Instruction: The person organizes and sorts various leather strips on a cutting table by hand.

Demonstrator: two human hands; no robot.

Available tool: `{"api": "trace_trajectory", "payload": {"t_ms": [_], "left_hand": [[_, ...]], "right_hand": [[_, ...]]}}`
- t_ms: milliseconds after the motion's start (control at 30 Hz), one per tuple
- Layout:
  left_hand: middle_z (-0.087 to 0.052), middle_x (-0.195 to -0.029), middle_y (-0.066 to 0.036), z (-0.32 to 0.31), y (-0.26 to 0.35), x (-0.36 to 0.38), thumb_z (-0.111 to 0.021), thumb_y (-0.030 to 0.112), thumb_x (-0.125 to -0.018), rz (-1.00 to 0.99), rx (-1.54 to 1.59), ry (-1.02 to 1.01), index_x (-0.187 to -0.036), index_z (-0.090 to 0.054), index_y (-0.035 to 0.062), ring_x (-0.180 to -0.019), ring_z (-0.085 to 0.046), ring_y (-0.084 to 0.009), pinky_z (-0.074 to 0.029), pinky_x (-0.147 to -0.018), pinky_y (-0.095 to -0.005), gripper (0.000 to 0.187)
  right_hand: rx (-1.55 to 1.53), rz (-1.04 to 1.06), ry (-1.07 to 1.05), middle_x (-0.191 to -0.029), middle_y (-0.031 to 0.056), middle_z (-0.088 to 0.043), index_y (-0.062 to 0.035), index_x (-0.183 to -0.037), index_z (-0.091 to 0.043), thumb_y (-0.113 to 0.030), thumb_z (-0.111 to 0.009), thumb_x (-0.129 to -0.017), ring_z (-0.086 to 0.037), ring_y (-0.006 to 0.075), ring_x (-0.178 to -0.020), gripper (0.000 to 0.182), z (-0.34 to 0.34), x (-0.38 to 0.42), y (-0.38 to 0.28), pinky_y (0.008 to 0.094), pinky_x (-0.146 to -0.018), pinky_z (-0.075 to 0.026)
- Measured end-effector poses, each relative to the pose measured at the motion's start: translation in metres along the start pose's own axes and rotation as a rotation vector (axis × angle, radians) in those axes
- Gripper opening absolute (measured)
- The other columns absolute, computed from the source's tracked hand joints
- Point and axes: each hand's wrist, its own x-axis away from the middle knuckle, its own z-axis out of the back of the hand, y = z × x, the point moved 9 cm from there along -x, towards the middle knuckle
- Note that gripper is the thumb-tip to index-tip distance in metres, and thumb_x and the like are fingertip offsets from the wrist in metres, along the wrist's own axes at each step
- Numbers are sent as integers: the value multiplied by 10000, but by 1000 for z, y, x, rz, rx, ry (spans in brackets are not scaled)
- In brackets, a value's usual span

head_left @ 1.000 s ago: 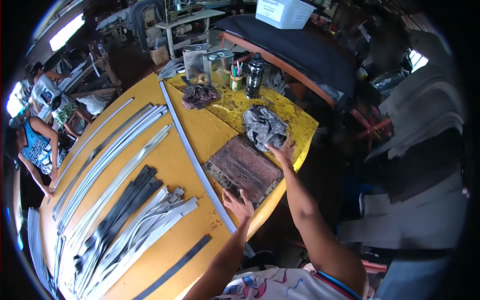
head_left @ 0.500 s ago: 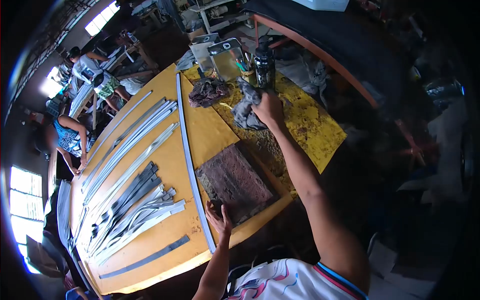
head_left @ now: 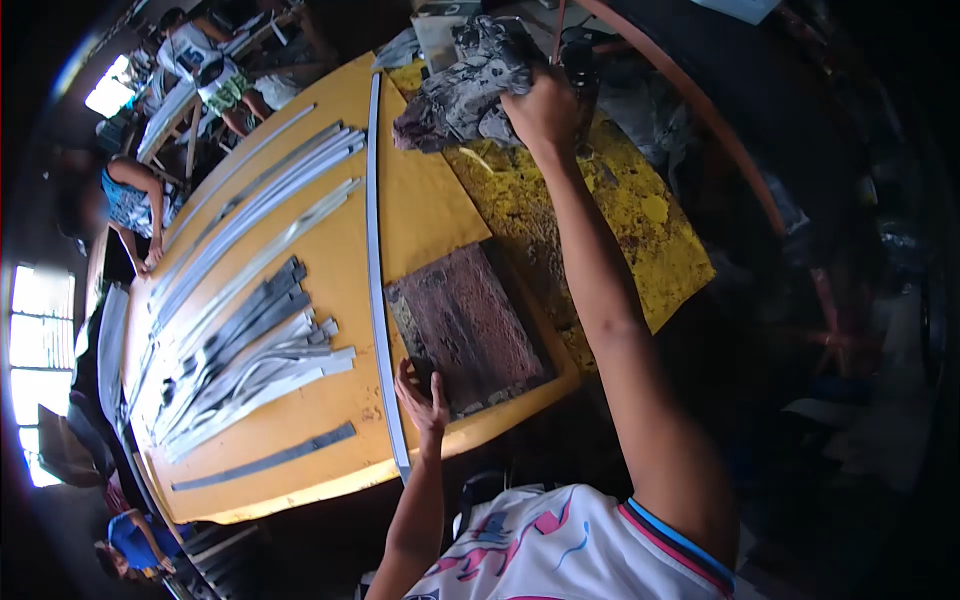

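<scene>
My right hand (head_left: pixel 545 112) grips a grey, stained rag (head_left: pixel 470 95), lifted at the far end of the table. Under and behind it, a dark brownish rag (head_left: pixel 408 130) is partly covered. My left hand (head_left: pixel 425 403) has its fingers apart and holds nothing. It is at the near left corner of a dark brown, worn slab (head_left: pixel 470 330). Beside that hand, a long pale strip with dark edges (head_left: pixel 374 240) runs along the orange tabletop (head_left: pixel 425 215). A blotched yellow sheet (head_left: pixel 640 235) lies under my right forearm.
Bundles of grey and white strips (head_left: pixel 270 375) spread over the left of the table, with a single grey strip (head_left: pixel 265 457) nearer. A dark bottle (head_left: pixel 580 60) and a container (head_left: pixel 435 40) stand at the back. Other people (head_left: pixel 140 200) work at the left.
My right hand has raised the grey rag and moved it away and left, over the brownish rag. My left hand stays by the slab. The whole view has shifted.
</scene>
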Motion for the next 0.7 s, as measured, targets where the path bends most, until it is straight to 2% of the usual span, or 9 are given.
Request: {"api": "trace_trajectory", "payload": {"t_ms": [67,100,167,267,300,333,467,567,700], "left_hand": [[-523,-1368,-185,-4,-11,0,-668,265,-932,2,33,-7,-1459,-407,11,-1144,-514,-334,-439,-921,-404,640],[-526,-1368,-185,-2,-8,-1,-662,267,-940,-1,42,-8,-1478,-391,15,-1145,-514,-338,-437,-937,-408,653],[-506,-1377,-199,-2,-7,-3,-644,267,-958,33,20,-27,-1496,-369,13,-1150,-511,-344,-431,-955,-417,656],[-485,-1343,-222,-3,-17,0,-628,273,-975,59,-22,12,-1491,-379,1,-1148,-497,-367,-414,-976,-447,635],[-485,-1343,-222,-7,-18,-8,-628,273,-975,64,-2,51,-1491,-379,1,-1148,-497,-367,-414,-976,-447,635],[-473,-1321,-230,-7,-20,-6,-624,271,-978,80,-53,68,-1483,-394,-2,-1142,-489,-378,-404,-985,-462,619],[-453,-1280,-228,-10,-14,1,-601,375,-979,215,-194,66,-1462,-444,4,-1138,-464,-388,-374,-1000,-495,629],[-438,-1312,-214,-15,-10,19,-573,490,-966,367,-269,24,-1471,-440,22,-1197,-433,-378,-345,-1023,-500,701],[-416,-1357,-204,-19,-10,44,-582,506,-954,554,-243,56,-1491,-429,73,-1272,-387,-386,-303,-1067,-517,707]], "right_hand": [[181,9,-141,-1229,210,-611,-45,-1293,-590,-368,-824,-745,-612,397,-1129,677,-75,12,46,460,-921,-523],[174,-64,-224,-1413,282,-460,-53,-1360,-520,-390,-846,-727,-559,460,-1188,788,-89,36,60,514,-966,-493],[265,-70,-265,-1400,286,-474,-44,-1408,-457,-428,-816,-775,-509,472,-1250,823,-93,86,70,508,-1017,-459],[-33,147,-49,-1253,233,-584,-31,-1310,-543,-406,-722,-891,-573,436,-1141,589,-85,192,80,507,-923,-482],[40,-52,-564,-1243,246,-621,10,-1266,-594,-439,-676,-931,-597,411,-1164,567,-81,215,64,464,-955,-499],[-17,41,-640,-1123,194,-678,17,-1164,-639,-419,-660,-946,-641,389,-1084,487,-72,234,39,436,-927,-513],[-49,252,-625,-1203,198,-668,-8,-1192,-651,-481,-667,-903,-633,365,-1141,554,-90,248,-8,460,-965,-506],[-55,369,-992,-1213,169,-679,-18,-1164,-659,-456,-700,-881,-624,312,-1170,523,-148,267,-39,437,-995,-483],[-62,604,-1069,-1384,137,-580,-42,-1291,-600,-503,-681,-873,-541,288,-1289,628,-204,323,-81,467,-1098,-380]]}}
